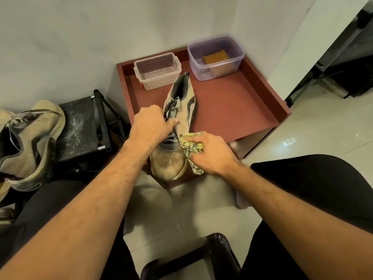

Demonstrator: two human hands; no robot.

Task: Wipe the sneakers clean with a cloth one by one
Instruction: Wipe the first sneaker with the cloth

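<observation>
A dirty beige and grey sneaker (177,126) lies on the red-brown tray table (232,106), toe towards me and hanging over the near edge. My left hand (150,124) grips it across the laces, thumb on the upper. My right hand (210,152) holds a yellow patterned cloth (189,147) against the shoe's right side near the toe. The second sneaker (30,142) rests at the far left, apart from both hands.
A clear plastic box (157,70) and a purple-tinted box (216,56) holding a brown block stand at the table's back. A black stool (80,126) is beside the table on the left. My dark-trousered legs flank pale tiled floor (302,136). A dark chair edge (201,255) shows below.
</observation>
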